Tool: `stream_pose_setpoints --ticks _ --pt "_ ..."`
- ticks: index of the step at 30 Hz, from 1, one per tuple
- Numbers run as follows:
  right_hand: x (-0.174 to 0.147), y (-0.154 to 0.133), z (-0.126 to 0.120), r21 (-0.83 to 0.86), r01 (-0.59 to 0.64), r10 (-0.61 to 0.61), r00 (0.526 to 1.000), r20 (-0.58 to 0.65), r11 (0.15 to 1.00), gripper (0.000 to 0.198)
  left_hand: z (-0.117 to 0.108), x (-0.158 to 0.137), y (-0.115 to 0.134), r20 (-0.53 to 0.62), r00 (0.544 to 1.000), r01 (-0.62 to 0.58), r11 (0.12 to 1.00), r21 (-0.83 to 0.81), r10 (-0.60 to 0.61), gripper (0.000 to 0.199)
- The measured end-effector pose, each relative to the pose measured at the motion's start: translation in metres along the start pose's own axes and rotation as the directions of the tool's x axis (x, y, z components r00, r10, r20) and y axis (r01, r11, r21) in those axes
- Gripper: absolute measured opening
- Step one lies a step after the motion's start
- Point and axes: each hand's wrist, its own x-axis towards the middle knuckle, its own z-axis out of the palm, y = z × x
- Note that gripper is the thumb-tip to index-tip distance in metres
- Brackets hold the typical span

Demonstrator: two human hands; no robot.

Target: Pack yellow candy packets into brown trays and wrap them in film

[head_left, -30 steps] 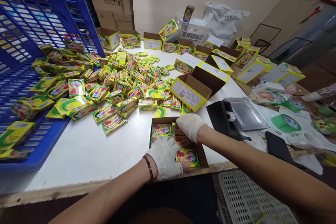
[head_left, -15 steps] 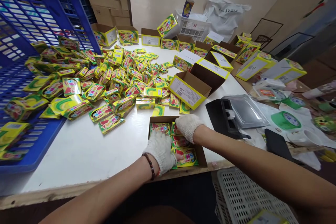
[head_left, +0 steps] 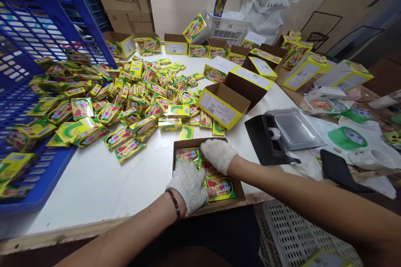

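Observation:
An open carton lies at the table's front edge, with several small yellow-green packs laid flat inside. My left hand, in a white knitted glove with a bare thumb tip, rests spread on the packs at the carton's left side. Its thumb stretches right over a front pack. Gloved as well, my right hand reaches into the far part of the carton, its fingers bent down and together. Whatever lies under those fingertips is hidden. A loose pack sits just beyond the carton's far rim.
A heap of similar packs spreads from a tipped blue crate across the table. An open display carton and a black dispenser with a clear lid stand to the right. Green tape lies farther right; a white basket sits below.
My right hand has shifted slightly left along the carton's far side. My left hand stays on the packs, its fingers slightly shifted. The camera view has moved a little.

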Motion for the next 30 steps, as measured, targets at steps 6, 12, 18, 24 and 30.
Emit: stream_pose_setpoints --ticks 6,12,18,24,30 --pt "-0.022 -0.002 0.014 -0.067 0.019 -0.021 0.999 -0.034 0.998 0.024 -0.003 -0.002 0.0 0.004 1.0 0.009 1.0 -0.009 -0.009 0.082" --pt "-0.024 -0.004 0.02 0.0 -0.042 0.042 0.999 -0.006 0.999 0.033 -0.002 -0.002 -0.003 -0.021 1.0 -0.005 1.0 -0.015 0.005 0.079" --pt "-0.019 -0.016 0.027 0.018 -0.098 0.095 0.987 0.13 0.995 0.051 0.001 -0.012 -0.007 -0.16 0.98 -0.142 0.98 -0.142 0.119 0.051" --pt "-0.019 -0.021 0.036 -0.006 -0.119 0.118 0.977 0.178 0.993 0.07 0.013 -0.04 -0.078 -0.622 0.763 -0.036 0.949 -0.314 -0.176 0.029" --pt "-0.032 -0.03 0.023 0.124 -0.217 0.178 0.946 0.271 0.968 0.095 0.049 -0.043 -0.185 -0.392 0.748 0.504 0.843 -0.191 -0.536 0.035"
